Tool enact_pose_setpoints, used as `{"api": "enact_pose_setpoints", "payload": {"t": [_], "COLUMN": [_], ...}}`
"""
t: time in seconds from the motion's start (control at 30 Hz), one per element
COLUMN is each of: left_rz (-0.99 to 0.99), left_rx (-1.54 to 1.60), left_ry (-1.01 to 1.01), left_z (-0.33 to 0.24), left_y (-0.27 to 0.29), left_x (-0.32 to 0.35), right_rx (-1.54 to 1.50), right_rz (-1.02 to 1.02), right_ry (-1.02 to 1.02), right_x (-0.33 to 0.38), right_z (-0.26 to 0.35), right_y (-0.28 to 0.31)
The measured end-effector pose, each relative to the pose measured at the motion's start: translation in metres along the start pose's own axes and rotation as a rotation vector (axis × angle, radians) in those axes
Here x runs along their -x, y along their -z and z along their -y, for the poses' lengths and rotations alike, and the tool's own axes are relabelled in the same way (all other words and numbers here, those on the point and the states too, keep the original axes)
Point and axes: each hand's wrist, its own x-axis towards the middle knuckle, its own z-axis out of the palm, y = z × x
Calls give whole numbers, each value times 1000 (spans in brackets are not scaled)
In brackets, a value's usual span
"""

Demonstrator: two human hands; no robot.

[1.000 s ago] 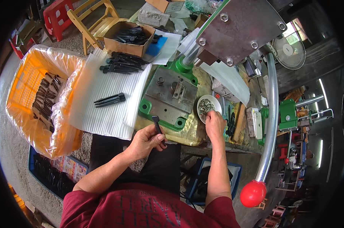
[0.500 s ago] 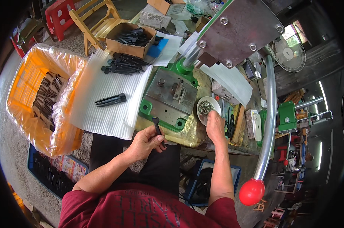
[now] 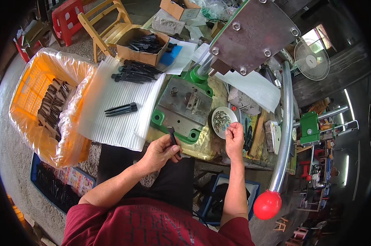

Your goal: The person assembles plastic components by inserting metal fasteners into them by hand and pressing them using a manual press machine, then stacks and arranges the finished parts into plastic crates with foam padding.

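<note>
My left hand (image 3: pixel 157 156) grips a slim black plastic clip-like part (image 3: pixel 172 134) upright, its wide end above the fingers, just in front of the press base. At the right, my right hand (image 3: pixel 234 141) has its fingertips pinched together beside the near right rim of a white bowl (image 3: pixel 234 115). Small metal pieces (image 3: pixel 221 120) lie in that bowl. Whatever the pinch holds is too small to make out. Between the hands and farther back lies the steel plate (image 3: pixel 177 107) of a green-based press, with a small metal fixture (image 3: pixel 192 102) on it.
A lever with a red ball knob (image 3: pixel 267 205) slants down at right. Left are a foam sheet (image 3: pixel 124 133) with black clips (image 3: pixel 122 109), a cardboard box (image 3: pixel 142 57) of black parts, and a plastic-lined orange crate (image 3: pixel 33 88). The press's metal housing (image 3: pixel 251 37) overhangs the back.
My right hand has drawn back from inside the bowl to its near right rim, fingers pinched. The left hand keeps its black part, shifted slightly right. The view has tilted a little.
</note>
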Motion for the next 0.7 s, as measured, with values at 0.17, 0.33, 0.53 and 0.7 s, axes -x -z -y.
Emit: {"api": "enact_pose_setpoints", "payload": {"t": [0.17,0.33,0.53,0.7], "left_rz": [1,-14,-56,-80], "left_rx": [-35,12,252,442], "left_ry": [-32,-35,-34,-72], "left_z": [-5,-16,-18,-15], "left_y": [-4,-7,-7,-5], "left_x": [-4,-6,-2,1], "right_rx": [-482,-624,-676,-713], "right_rz": [148,209,307,316], "right_ry": [-86,-124,-110,-127], "right_x": [20,41,62,68], "right_z": [34,57,77,82], "right_y": [-13,-36,-63,-74]}}
